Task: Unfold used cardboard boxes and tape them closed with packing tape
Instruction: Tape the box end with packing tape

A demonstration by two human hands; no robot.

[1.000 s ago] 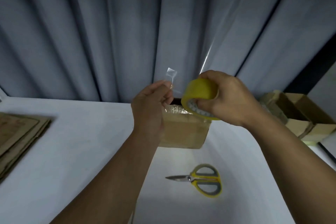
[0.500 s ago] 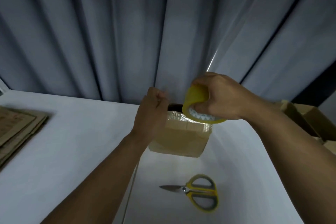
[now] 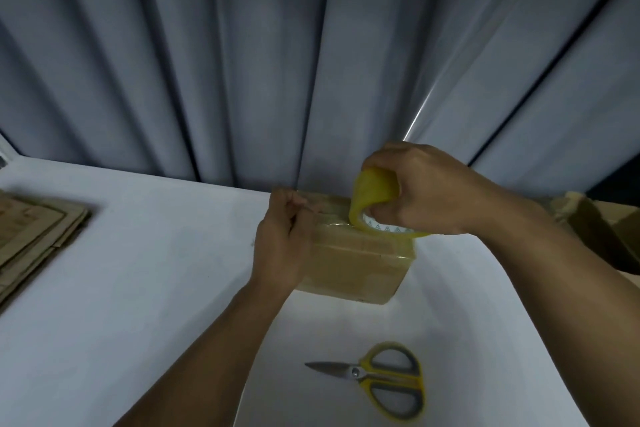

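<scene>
A small closed cardboard box stands on the white table near the curtain, its top shiny with clear tape. My right hand grips a yellow roll of packing tape just above the box's top right part. My left hand is at the box's left end, fingers curled and pinching the free end of the tape at the top left edge. The tape strip between the hands is barely visible.
Yellow-handled scissors lie shut on the table in front of the box. A stack of flattened cardboard sits at the left edge. Assembled brown boxes stand at the right. A grey curtain hangs behind the table.
Both hands came down from in front of the curtain to the box. The tape end, held up in the air a second ago, is now at the box's top left edge.
</scene>
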